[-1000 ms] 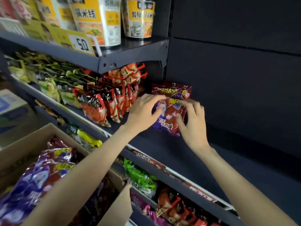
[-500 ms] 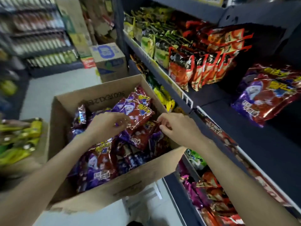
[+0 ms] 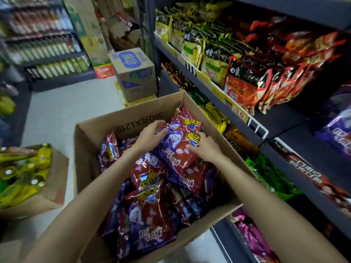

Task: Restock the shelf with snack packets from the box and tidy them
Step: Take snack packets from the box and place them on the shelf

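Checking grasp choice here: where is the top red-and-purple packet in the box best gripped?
By its two side edges, from above. The packet lies flat on the heap in the box; left hand and right hand already flank it.

shop: price-tagged shelves (image 3: 224, 92) of snack packets (image 3: 245, 86)
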Demonstrator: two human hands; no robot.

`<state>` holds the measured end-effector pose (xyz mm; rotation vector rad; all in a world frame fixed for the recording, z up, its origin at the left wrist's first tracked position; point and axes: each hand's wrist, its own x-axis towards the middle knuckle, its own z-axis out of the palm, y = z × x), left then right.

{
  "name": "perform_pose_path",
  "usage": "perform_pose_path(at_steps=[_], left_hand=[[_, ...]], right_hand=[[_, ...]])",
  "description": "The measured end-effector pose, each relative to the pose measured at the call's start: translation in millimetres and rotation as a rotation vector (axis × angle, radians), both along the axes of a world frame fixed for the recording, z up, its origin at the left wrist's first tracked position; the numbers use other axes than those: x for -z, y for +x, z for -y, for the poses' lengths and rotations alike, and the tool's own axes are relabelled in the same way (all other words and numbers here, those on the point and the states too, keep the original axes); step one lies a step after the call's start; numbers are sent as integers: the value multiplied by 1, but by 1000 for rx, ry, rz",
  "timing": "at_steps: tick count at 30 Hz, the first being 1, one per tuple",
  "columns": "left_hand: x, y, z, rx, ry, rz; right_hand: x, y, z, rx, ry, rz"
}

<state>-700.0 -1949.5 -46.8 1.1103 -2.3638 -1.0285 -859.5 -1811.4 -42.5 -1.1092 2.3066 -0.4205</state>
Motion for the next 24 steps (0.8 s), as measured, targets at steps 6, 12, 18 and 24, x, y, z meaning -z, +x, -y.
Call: perform_pose_path(at_steps=[6,12,18,24], left_hand=[[13,-54,33,68,132,203],[21,-63,32,94,113,121],[-6,-18,6,30,-38,-282],[-64,-1,-41,-17,-462,-423]], right_hand=[[-1,0,-3,228,-199,-65],[3,-5,-14,218,-274,84],[-23,1,-40,174,-422,126],[-79,-7,-107,206,-710,-7]])
